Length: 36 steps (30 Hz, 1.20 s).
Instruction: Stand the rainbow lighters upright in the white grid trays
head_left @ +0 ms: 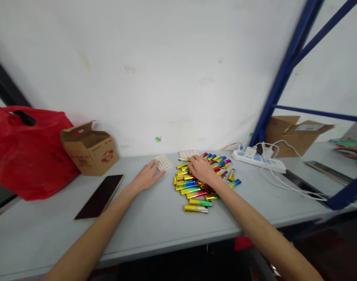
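My left hand [147, 176] lies low over the table with its fingers spread, fingertips at the left edge of a small white tray [164, 162] with rows of compartments. Nothing shows in its grip. Over the upper left of a heap of slim, shiny lighters [193, 190] rests my right hand [202, 168], its fingers stretched out and partly hiding the ones beneath. The lighters are yellow, blue, green, red and purple, lying in overlapping rows. Close to the right fingertips is one light-coloured lighter [183, 159]. A second white tray [188, 153] stands behind the heap, against the wall.
At left are a red plastic bag [32, 152], an open cardboard box [91, 150] and a dark tablet [101, 196]. A power strip [258, 160] with white cables is right of the heap, near a blue frame post [279, 93]. Another person's hand [355, 152] shows far right.
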Available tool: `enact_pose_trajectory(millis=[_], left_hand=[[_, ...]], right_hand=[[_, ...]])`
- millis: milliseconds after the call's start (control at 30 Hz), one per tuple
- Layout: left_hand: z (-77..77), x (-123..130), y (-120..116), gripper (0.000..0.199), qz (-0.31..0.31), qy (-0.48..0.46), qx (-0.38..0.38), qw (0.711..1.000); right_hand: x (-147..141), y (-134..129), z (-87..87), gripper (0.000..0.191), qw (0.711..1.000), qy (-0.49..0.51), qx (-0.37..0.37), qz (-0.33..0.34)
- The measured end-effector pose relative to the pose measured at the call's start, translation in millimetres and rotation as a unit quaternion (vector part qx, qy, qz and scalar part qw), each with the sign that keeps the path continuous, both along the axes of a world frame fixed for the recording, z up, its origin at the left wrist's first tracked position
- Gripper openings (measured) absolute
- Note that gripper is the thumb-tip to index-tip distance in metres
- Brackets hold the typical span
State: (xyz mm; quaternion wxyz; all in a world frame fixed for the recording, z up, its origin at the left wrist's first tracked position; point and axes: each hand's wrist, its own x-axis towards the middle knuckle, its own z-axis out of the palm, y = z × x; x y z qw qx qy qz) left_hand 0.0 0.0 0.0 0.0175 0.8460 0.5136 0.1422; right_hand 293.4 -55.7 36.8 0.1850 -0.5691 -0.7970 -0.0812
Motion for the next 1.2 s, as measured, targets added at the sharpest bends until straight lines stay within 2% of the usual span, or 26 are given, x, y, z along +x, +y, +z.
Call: enact_pose_trajectory(millis=[100,200,367,467,567,733,900,967,1033,1100,1200], left_hand=[[12.6,-1,-5,0.068,0.018,0.061,0.016,0.998],[25.0,-6,-12,0.059,0.029,0.097,0.049,0.994],[34.9,-10,-16,0.047,0.023,0.132,0.062,0.989],[37.1,-1,-6,0.04,0.04,0.129,0.063,0.989],[38.9,13,16,0.033,0.076,0.1,0.049,0.991],[37.6,26,49,0.042,0.117,0.045,0.048,0.991],[33.0,23,51,0.042,0.123,0.011,0.075,0.99],[34.8,26,48,0.042,0.114,0.011,0.09,0.989],[39.1,35,48,0.041,0.079,-0.003,0.104,0.991],[44.1,52,51,0.036,0.024,-0.029,0.104,0.994],[48.4,87,60,0.02,-0.043,-0.002,0.077,0.996]], right_hand=[[5,3,-2.6,0.041,1.0,0.009,-0.004,-0.002],[11,8,-7.6,0.042,0.999,0.021,-0.023,0.023],[14,16,-8.3,0.041,0.996,0.015,-0.058,0.064],[12,17,-3.1,0.043,0.997,-0.003,-0.061,0.053],[11,14,0.4,0.045,0.996,-0.02,-0.06,0.057],[11,12,1.8,0.044,0.996,-0.02,-0.061,0.06],[10,10,4.6,0.043,0.996,-0.017,-0.061,0.056],[9,9,5.8,0.043,0.997,-0.016,-0.061,0.054],[9,8,6.5,0.043,0.996,-0.015,-0.063,0.056],[9,9,6.7,0.043,0.996,-0.017,-0.063,0.058],[9,9,6.2,0.043,0.996,-0.019,-0.062,0.054]])
